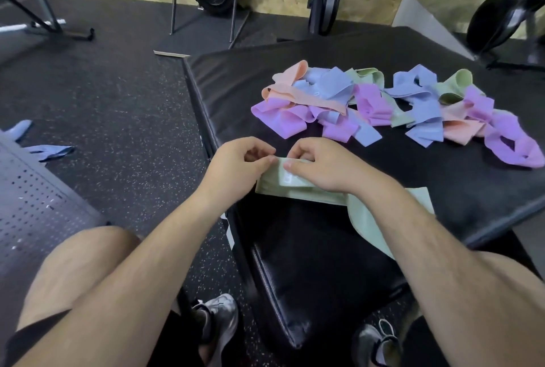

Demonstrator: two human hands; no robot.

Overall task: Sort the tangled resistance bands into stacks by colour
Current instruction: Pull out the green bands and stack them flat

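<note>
**While green gets squared up**

As the fingers [267, 160] of your left hand [239, 164] and right hand [320, 167] pinch the green band [298, 188] at the worktop's [383, 186] near side, you're laying the green stack; next, tease another band from the tangled pile [383, 107] beyond.

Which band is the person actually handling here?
The pale green band at the near edge of the mat, pinched by the left hand and right hand; the mat's other bands lie untouched in the tangled pile behind.
</note>
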